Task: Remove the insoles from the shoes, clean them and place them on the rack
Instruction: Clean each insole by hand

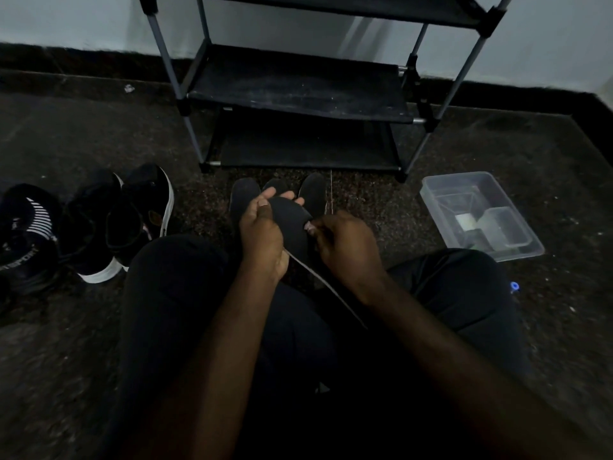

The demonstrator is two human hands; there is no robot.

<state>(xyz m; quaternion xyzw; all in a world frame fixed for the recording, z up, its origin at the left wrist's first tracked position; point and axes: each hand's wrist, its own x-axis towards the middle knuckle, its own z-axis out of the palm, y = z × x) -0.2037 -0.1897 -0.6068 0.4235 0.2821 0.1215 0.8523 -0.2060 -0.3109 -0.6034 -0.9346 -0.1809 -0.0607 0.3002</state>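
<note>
Item: 1 dark insole (292,227), held over our lap, in front of the rack (298,91). Our left hand (262,234) is closed around its toe end; our right hand (345,244) pinches its side edge. We judge it light, thin and floppy, best gripped at both ends. 3 more insoles (243,197) lie on the floor beyond. Shoes (99,227) stand left; 1 reads partly "SPORT". A clear plastic tub (477,214) sits right.
</note>
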